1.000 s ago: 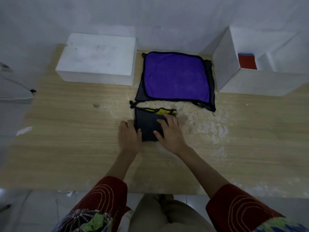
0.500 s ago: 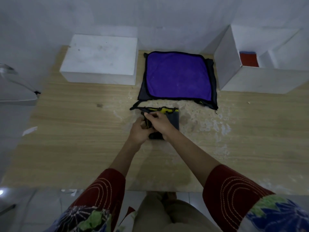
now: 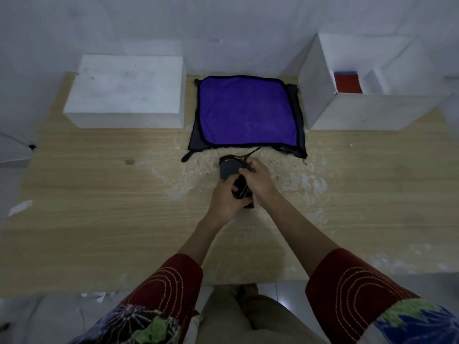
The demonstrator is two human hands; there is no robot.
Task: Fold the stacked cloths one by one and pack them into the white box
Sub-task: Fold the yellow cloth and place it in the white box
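Both hands, left (image 3: 227, 194) and right (image 3: 258, 177), clamped on small folded dark-grey yellow-trimmed microfibre cloth (image 3: 231, 167); soft, light, springs open, so I grip across folded edges.

dark cloth (image 3: 231, 167) folded small, yellow edging, gripped between both hands. purple cloth (image 3: 248, 112) flat atop stack, just beyond hands. white box (image 3: 372, 112) open, far right of hands, red cloth (image 3: 347, 83) inside.
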